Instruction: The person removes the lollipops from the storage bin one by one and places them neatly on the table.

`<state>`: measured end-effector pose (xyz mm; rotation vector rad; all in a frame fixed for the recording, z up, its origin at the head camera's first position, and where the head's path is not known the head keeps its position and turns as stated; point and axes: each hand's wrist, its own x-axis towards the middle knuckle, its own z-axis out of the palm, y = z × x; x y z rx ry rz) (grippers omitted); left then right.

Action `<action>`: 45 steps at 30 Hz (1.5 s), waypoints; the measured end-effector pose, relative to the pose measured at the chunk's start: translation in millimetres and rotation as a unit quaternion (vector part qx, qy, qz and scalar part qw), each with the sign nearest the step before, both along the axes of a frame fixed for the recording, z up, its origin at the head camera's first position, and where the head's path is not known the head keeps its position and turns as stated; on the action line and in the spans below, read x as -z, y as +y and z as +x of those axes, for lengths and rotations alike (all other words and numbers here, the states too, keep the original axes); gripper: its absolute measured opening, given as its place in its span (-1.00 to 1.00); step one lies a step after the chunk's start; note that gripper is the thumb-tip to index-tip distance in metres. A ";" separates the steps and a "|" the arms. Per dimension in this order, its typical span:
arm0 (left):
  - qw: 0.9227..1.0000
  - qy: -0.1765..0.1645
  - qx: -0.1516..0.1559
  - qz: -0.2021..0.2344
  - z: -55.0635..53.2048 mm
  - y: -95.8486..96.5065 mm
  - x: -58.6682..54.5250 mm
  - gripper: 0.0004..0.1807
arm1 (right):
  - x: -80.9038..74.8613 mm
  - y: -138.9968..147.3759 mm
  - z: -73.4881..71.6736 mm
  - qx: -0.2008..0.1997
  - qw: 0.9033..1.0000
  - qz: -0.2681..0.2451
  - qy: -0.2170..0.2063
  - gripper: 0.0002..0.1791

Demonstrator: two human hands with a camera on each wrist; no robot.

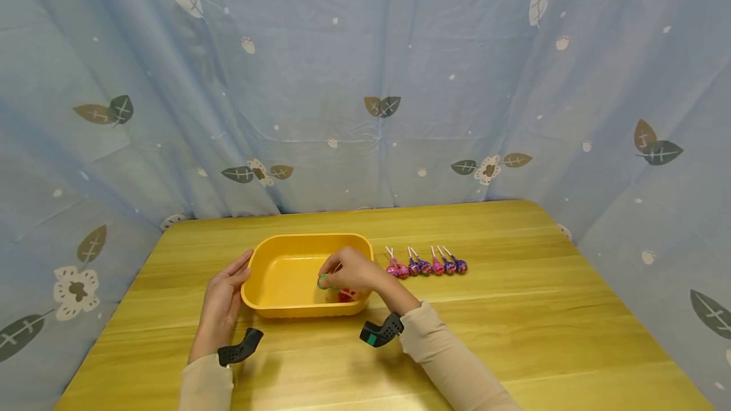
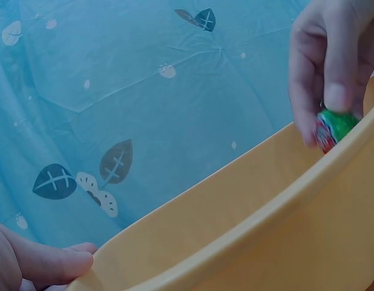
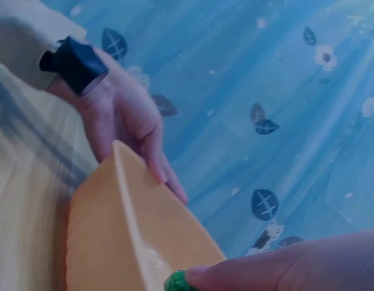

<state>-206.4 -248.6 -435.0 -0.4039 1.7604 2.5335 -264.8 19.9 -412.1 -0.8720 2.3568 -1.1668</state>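
A yellow plastic basin (image 1: 288, 274) stands on the table. My left hand (image 1: 224, 300) holds its left end, with the thumb at the rim (image 2: 129, 239) in the left wrist view. Inside the basin's right half, my right hand (image 1: 351, 269) pinches a lollipop with a green and red wrapper (image 2: 337, 128) between thumb and fingers. Only the green part of this lollipop (image 3: 178, 281) shows in the right wrist view. Below the right hand, red-wrapped candy (image 1: 346, 295) lies on the basin's floor, partly covered by the hand.
Right of the basin, several pink lollipops (image 1: 401, 269) and purple lollipops (image 1: 450, 267) lie in small groups, sticks pointing away from me. They rest on the wood-grain table (image 1: 514, 322). A blue patterned curtain (image 1: 365, 81) hangs behind the table's far edge and along both sides.
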 end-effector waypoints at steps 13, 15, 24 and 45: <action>1.000 -0.002 0.001 -0.002 0.8 -0.6 -1.2 -0.43 | -10.9 34.7 0.8 0.096 0.989 -0.108 -0.042 -0.81; 1.000 -0.003 0.004 -0.004 1.2 -1.2 -0.8 -0.43 | -12.7 40.8 -0.1 0.107 0.986 -0.123 -0.047 -0.78; 1.000 -0.009 0.005 -0.004 0.4 -1.5 -0.2 -0.43 | -15.4 66.4 -3.1 0.152 0.973 -0.168 -0.050 -0.65; 1.000 0.001 0.016 -0.006 -0.4 -2.1 0.7 -0.43 | -4.9 138.3 -4.1 0.256 0.941 -0.207 -0.081 -0.60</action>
